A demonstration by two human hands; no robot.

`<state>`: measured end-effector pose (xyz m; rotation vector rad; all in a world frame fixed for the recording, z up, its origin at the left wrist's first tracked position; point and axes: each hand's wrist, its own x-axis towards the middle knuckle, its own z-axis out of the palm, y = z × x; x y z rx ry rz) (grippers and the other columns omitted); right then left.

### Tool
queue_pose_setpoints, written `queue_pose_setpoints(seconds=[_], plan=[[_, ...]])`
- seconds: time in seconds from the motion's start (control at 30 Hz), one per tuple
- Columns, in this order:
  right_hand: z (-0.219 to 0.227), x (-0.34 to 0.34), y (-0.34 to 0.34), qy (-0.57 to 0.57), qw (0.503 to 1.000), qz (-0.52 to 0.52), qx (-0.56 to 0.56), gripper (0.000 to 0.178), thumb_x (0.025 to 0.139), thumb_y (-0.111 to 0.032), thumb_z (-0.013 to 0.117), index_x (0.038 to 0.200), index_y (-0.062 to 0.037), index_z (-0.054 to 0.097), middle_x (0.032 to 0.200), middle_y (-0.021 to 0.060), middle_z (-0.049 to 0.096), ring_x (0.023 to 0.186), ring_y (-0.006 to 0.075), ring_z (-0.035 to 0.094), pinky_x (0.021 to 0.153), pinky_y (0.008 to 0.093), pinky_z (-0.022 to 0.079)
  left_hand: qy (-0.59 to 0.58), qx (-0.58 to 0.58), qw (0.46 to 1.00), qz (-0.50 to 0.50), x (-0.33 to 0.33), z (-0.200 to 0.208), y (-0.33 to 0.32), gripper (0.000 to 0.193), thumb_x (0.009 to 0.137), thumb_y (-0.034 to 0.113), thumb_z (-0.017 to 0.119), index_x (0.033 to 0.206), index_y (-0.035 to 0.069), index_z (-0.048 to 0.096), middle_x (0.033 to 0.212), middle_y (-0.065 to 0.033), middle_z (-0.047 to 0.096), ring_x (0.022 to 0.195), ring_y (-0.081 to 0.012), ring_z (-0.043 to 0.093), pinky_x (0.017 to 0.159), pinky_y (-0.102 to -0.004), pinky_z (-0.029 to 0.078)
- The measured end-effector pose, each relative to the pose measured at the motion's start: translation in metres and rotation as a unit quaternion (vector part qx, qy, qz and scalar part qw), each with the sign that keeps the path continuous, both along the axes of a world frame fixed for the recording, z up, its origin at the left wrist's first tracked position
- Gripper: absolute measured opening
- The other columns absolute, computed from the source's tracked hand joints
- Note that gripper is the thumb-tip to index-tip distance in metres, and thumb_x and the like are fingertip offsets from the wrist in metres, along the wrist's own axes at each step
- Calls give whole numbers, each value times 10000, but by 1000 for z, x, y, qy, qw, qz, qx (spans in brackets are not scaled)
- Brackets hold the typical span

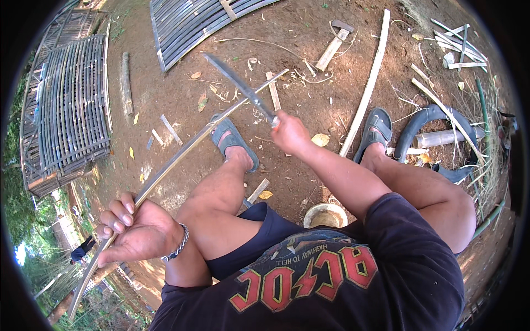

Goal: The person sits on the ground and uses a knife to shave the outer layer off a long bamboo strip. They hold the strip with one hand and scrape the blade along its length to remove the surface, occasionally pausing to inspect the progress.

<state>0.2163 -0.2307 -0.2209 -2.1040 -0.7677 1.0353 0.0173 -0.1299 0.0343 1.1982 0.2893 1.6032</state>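
Observation:
My left hand (141,234) is closed around a long, thin bamboo strip (175,159), which slants from the lower left up to the ground area ahead of me. In my right hand (290,134) I grip a long-bladed knife (234,81) by its handle, most of which my fingers hide. The blade points up and left and crosses the strip near its far end. Whether blade and strip touch there, I cannot tell. Below the strip is my left sandalled foot (234,146); my right sandalled foot (375,129) stands farther right.
A hatchet (334,47) lies ahead among curled shavings. A pale bamboo slat (369,83) stretches toward my right foot. At right are a black rubber ring (408,132) and cut strips (461,44). Slatted bamboo panels (72,105) stand left. A bucket (326,207) sits between my legs.

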Motion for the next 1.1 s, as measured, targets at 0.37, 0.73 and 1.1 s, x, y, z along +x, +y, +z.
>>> queue_pose_setpoints(seconds=[0.37,0.73,1.1], plan=[[78,-40,14,4,978,74,195,355,787,-131,658,1118,-53,557,890,213,668,831,411,661,735,485,535,16,16,1000,-9,4,4,5,487,837,586,653,826,99,658,719,3,591,673,-128,542,662,-277,423],[66,-32,11,6,987,48,153,344,776,-145,663,1079,-33,544,871,238,656,861,433,642,771,510,513,37,4,999,-15,2,5,-1,487,865,588,608,829,105,658,727,6,592,674,-125,539,677,-283,446],[7,-4,9,9,999,10,31,315,819,-161,631,1107,-55,559,961,230,669,919,422,648,812,499,517,39,-4,999,7,-2,6,2,514,871,619,580,820,112,643,741,2,591,660,-123,541,658,-284,446]])
